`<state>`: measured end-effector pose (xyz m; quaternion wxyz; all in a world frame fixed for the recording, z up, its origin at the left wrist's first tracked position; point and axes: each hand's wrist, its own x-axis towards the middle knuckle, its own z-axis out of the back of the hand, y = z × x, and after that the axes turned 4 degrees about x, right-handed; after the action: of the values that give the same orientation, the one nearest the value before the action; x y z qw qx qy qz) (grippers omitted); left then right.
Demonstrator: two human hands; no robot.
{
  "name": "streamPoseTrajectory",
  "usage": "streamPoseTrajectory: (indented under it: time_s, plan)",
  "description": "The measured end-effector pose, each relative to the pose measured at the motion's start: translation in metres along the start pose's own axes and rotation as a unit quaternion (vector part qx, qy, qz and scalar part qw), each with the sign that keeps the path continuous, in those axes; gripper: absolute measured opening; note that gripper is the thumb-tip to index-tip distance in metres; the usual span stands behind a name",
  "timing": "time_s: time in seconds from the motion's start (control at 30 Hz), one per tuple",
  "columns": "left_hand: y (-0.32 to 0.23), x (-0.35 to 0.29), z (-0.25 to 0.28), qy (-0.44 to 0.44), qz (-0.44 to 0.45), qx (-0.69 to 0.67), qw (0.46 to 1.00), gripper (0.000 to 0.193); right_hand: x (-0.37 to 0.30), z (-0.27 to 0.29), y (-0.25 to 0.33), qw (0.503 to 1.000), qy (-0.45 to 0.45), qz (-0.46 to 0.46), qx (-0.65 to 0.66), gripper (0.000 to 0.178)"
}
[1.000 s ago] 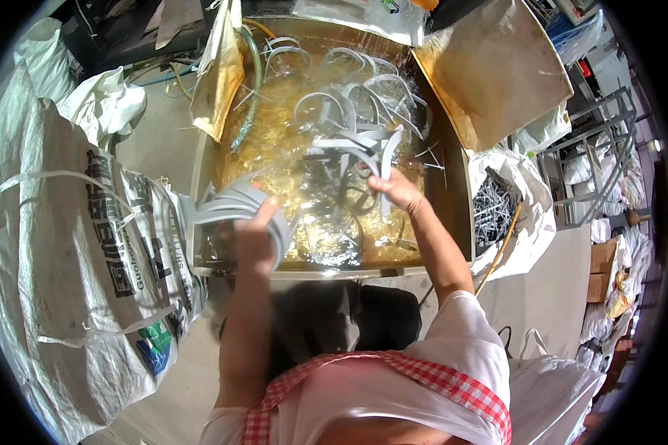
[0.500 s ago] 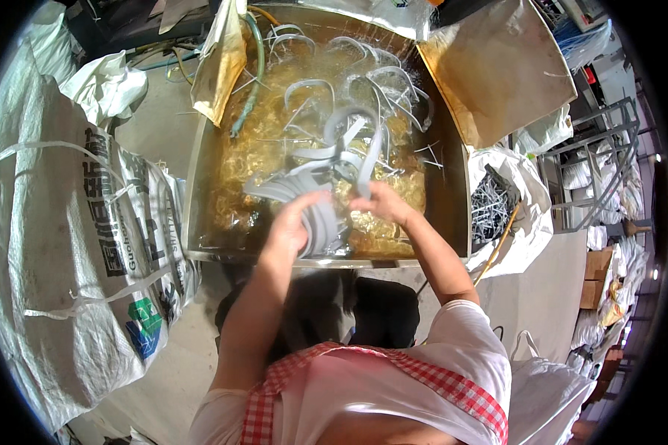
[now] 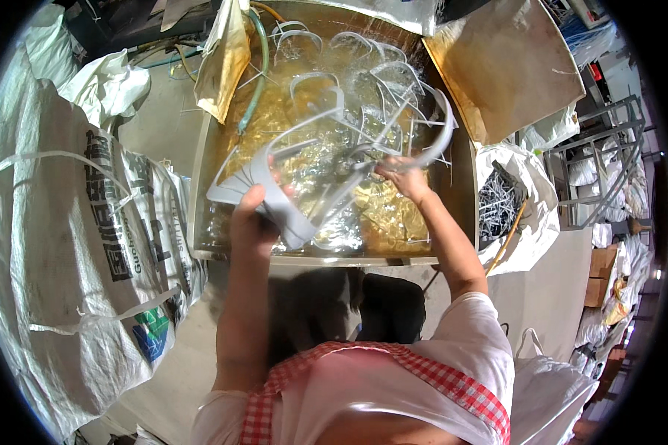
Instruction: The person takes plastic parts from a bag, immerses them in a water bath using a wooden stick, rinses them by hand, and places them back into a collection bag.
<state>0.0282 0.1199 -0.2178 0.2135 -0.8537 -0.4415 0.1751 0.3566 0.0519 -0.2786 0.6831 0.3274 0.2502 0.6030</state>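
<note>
a single head-worn fisheye view looks steeply down from above the person, close over the hands and the water-filled tub [image 3: 200, 222]; edges bend at the rim.

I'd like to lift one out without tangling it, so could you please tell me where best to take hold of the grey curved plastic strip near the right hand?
Grip the grey curved plastic strip on its raised arc, from above on the right. That part arches clear of the pile in the tub; its lower end runs under the right hand into tangled pieces.
</note>
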Motion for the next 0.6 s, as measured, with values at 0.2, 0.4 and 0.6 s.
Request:
streamPoseTrajectory:
  time_s: [0.2,0.4,0.6]
  plan:
    - [0.007,0.004,-0.012,-0.083,0.012,-0.024,0.996,0.05,-0.017,0.013,0.038,0.997,-0.006,-0.059,0.04,0.01]
    - [0.021,0.006,-0.021,-0.032,0.139,-0.063,0.988,0.05,-0.022,-0.021,0.087,0.918,0.225,0.266,-0.189,0.01]
    - [0.035,-0.002,-0.026,0.086,0.176,-0.112,0.974,0.056,-0.011,-0.027,0.112,0.861,0.395,0.169,-0.272,0.025]
